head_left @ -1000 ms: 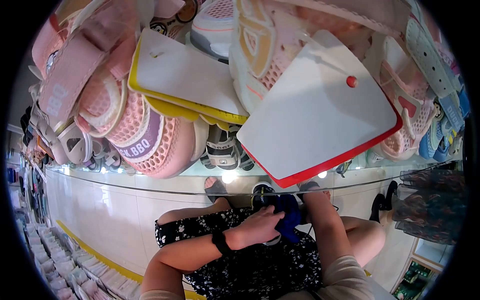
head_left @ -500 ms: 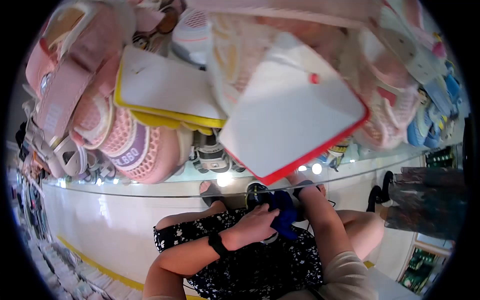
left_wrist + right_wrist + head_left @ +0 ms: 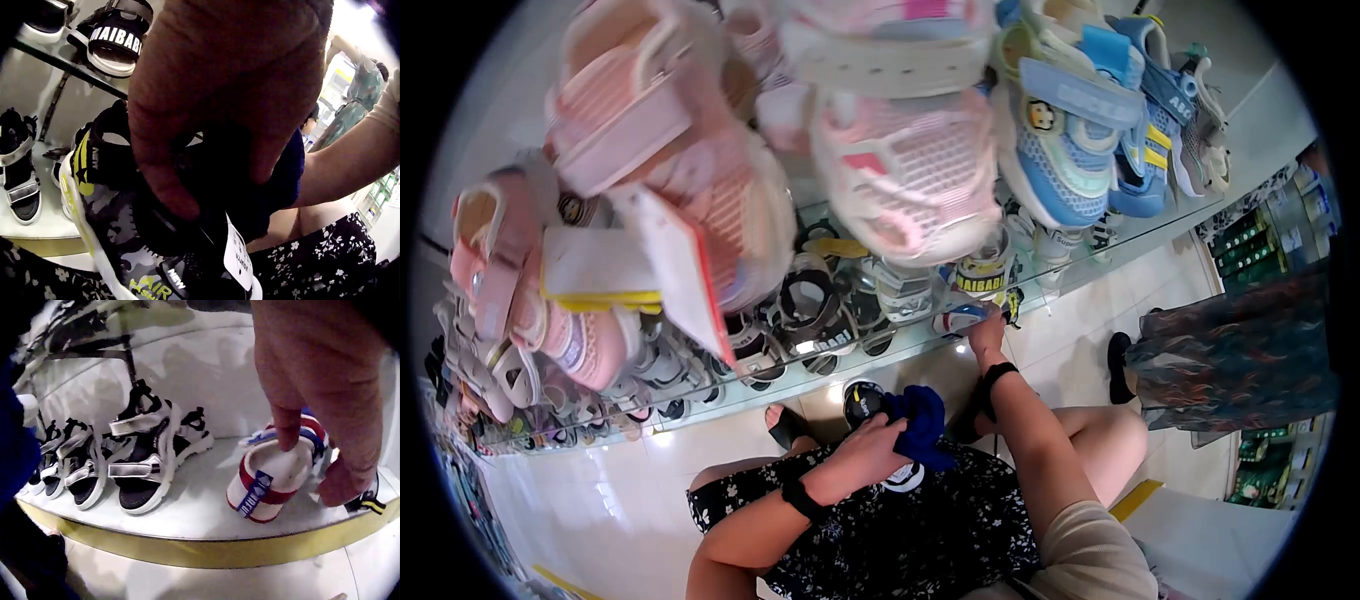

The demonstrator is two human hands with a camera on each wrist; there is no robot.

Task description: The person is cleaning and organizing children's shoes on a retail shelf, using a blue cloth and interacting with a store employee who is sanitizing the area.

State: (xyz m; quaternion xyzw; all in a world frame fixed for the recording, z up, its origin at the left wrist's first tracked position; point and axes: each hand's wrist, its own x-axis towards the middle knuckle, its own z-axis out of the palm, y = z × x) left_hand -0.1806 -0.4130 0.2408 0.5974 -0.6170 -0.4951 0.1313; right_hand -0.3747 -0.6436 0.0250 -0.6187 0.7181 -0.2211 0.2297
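My left hand [image 3: 862, 458] grips a dark camouflage child's sandal [image 3: 119, 228] with yellow lettering, a white sole and a white paper tag [image 3: 237, 255]. A bundled blue cloth [image 3: 920, 425] is beside the same hand, over the lap. My right hand [image 3: 990, 335] reaches down to the low shelf at the front. In the right wrist view it pinches a white shoe [image 3: 284, 495] with red bands and a blue heel tab, one fingertip inside its opening and the thumb along its side. The shoe's front is partly hidden behind the hand.
Several black-and-white sandals [image 3: 147, 469] line the low shelf [image 3: 206, 525], left of the right hand. Overhead, a glass shelf [image 3: 800, 355] carries pink shoes [image 3: 905, 170] and blue shoes [image 3: 1060, 150] with hanging tags. Another person's patterned skirt [image 3: 1230, 350] is at the right.
The right hand has gone from beside the blue cloth at the lap out to the white shoe on the shelf. The head view has shifted right; the left hand keeps hold of the sandal.
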